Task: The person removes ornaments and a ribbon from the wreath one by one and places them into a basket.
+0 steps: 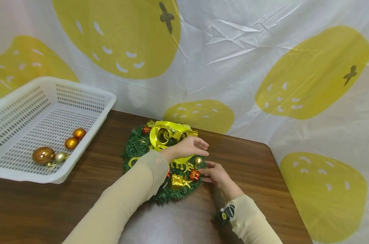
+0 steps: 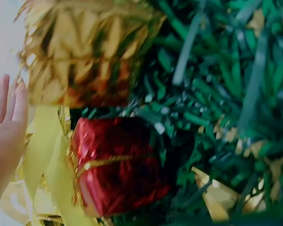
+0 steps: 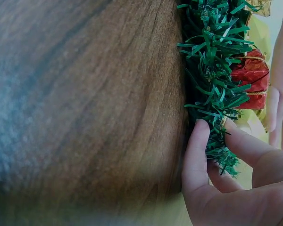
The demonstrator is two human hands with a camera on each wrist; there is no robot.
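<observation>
Wreath flat on table, mid-front; round, so no real long axis, bow end pointing away. Right hand pinching its green edge; left hand hovering above, fingers loose, apparently holding nothing. Risk: tugging could snap off red box or drag wreath.

Green wreath, gold ribbon, red gift box, white basket

Dark wooden tabletop, rounded at far right corner. White basket sat at far left edge; green wreath lay by far edge, near middle, well apart from basket.
</observation>
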